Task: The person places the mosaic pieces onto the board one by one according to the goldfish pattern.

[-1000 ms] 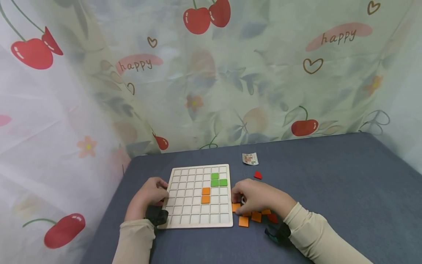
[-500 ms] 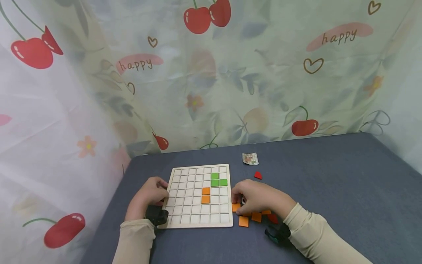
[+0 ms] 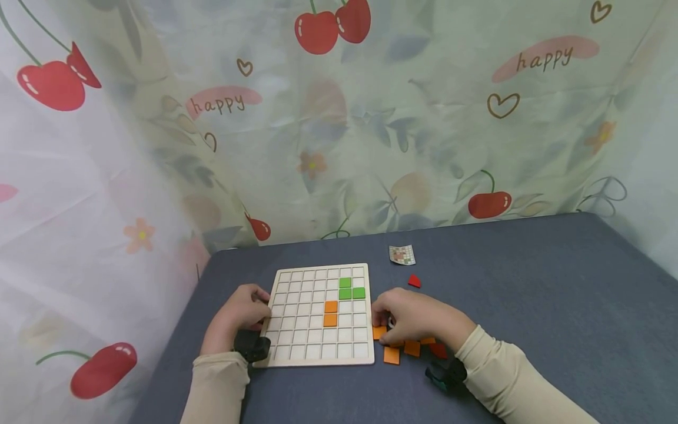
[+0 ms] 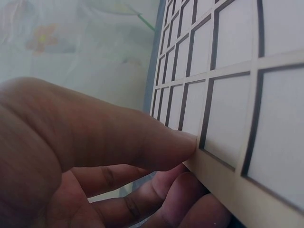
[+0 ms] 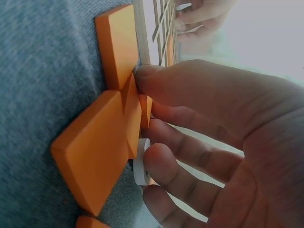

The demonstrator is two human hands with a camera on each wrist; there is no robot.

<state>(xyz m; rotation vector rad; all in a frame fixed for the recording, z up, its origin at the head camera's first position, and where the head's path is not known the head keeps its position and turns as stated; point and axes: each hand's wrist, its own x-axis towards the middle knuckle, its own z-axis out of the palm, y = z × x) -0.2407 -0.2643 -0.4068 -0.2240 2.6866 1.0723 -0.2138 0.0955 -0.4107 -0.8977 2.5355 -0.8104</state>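
Note:
A pale square grid board [image 3: 299, 338] lies on the table with three green tiles [image 3: 345, 293] and two orange tiles [image 3: 331, 307] set in its cells. My left hand [image 3: 245, 308] pinches the board's left edge; the left wrist view shows the thumb against the rim and fingers curled below it. At the board's right side, my right hand [image 3: 415, 312] rests with loosely bent fingers over a pile of loose orange tiles [image 5: 92, 147]. A small white piece [image 5: 140, 161] is right by its fingertips, and thumb and fingers stand apart.
A red piece [image 3: 415, 281] and a small printed pattern card [image 3: 402, 255] lie beyond the right hand. Another red piece [image 3: 438, 350] is under the right wrist, beside the orange tiles. A patterned curtain [image 3: 339, 135] hangs along the dark table's [image 3: 540, 294] far edge.

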